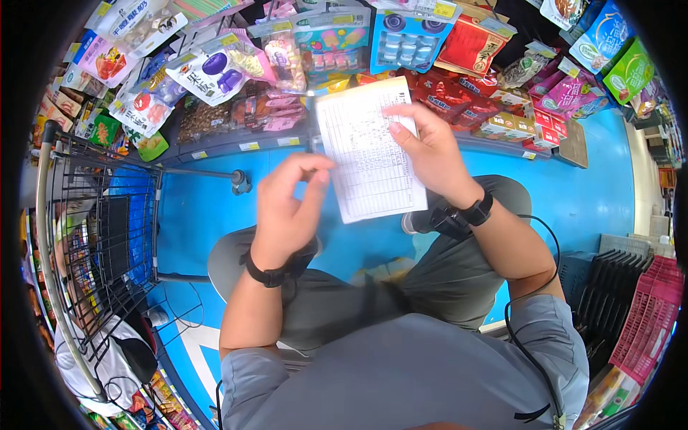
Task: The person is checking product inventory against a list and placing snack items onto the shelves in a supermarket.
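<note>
My right hand (430, 148) grips a ruled paper form (371, 183) by its right side, thumb on top and forefinger reaching over the sheet. The form bears printed lines and handwriting, and looks like a thin pad or several sheets together. At the form's left edge is my left hand (290, 204), slightly blurred, thumb and forefinger apart. Its forefinger tip meets or nearly meets the paper; I cannot tell which. Both wrists wear black straps. Below the paper are my legs (457, 269) in grey trousers, bent wide apart.
Ahead stands a snack shelf (215, 150) with hanging bags (209, 72) and boxes (505, 126). A wire shopping cart (102, 231) is at left, with a person (99, 355) beyond it. Black crates (607, 295) and a pink basket (645, 317) stand at right on the blue floor (204, 204).
</note>
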The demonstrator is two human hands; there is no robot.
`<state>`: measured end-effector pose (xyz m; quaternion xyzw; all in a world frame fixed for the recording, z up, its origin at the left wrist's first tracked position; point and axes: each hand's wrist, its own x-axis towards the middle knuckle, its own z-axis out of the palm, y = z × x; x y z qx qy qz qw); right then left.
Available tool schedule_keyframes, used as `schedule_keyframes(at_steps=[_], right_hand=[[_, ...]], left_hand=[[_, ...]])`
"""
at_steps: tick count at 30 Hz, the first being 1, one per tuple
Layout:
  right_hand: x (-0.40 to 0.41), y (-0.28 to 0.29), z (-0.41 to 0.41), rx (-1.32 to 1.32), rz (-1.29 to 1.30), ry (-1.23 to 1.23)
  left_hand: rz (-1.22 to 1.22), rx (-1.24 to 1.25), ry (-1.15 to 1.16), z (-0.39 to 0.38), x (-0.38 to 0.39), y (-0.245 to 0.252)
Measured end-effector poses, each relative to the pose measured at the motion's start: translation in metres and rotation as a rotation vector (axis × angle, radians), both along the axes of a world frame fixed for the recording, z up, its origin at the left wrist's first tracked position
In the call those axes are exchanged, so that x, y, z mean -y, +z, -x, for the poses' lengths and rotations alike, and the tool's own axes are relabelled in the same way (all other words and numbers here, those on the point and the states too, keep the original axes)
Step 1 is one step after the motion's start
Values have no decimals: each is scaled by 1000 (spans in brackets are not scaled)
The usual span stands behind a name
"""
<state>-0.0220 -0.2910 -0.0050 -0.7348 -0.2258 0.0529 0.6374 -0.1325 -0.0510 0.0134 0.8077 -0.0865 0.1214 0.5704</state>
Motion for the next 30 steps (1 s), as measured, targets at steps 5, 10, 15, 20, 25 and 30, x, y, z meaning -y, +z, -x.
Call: schedule_keyframes(at_steps=[5, 10, 15, 20, 25, 30], right_hand=[[-11, 7, 14, -161, 50, 82], [-17, 3, 22, -727, -423, 185], [-21, -2, 18, -811, -181, 166], [-16, 2, 3, -756, -131, 131], [-9, 6, -3, -615, -158, 77], [-7, 29, -2, -606, -347, -40]], left_hand=[[-174, 101, -25, -9, 20, 6], [-540, 106, -199, -11, 24, 22], [-459, 237, -340, -20, 28, 3], [-351, 115, -419, -21, 24, 19], [-75, -15, 138, -34, -14, 5], [408, -220, -81, -30, 0, -5]])
